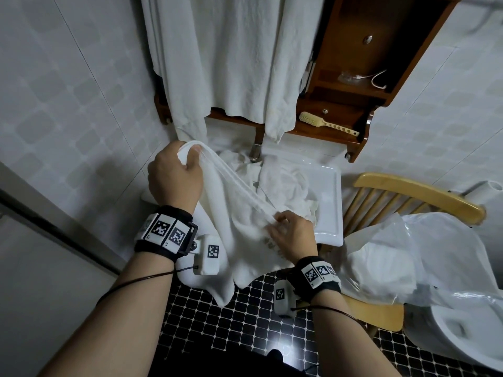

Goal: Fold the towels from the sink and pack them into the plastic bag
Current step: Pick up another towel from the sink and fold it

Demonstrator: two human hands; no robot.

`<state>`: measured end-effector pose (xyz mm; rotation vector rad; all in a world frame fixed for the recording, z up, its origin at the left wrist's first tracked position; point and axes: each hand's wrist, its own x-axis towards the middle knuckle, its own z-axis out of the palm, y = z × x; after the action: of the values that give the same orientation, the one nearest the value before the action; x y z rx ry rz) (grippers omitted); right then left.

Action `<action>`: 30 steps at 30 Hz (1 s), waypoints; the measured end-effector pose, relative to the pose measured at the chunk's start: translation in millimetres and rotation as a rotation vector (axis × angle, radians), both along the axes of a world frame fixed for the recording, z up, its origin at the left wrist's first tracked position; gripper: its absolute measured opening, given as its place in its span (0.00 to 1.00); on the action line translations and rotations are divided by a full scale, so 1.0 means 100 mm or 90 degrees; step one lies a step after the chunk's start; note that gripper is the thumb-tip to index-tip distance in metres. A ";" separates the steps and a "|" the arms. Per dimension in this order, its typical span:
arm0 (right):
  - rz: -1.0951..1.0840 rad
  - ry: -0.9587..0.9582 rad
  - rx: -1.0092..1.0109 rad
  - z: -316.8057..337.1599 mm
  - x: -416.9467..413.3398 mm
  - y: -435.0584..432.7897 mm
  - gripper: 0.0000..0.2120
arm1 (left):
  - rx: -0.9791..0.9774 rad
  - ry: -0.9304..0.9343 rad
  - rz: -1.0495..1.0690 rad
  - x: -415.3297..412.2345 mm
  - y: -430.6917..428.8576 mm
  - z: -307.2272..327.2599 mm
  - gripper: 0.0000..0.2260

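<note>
Towel held taut above the sink.
Left hand grips its corner; right hand seemingly pinches its edge.

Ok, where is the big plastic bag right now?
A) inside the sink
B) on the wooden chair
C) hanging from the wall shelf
B: the plastic bag lies crumpled on the wooden chair, to the right of the sink; the left hand and right hand grip a towel, not the bag.
</note>
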<state>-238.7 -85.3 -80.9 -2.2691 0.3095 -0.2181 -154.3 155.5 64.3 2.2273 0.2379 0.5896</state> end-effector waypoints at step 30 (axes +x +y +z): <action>0.082 0.070 -0.170 0.95 0.21 -0.28 0.15 | 0.161 -0.048 -0.026 0.27 0.33 -0.03 0.05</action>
<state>-217.9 -113.5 14.0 -2.5611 0.1990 -0.0716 -127.0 188.7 61.7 2.4395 0.0828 0.7127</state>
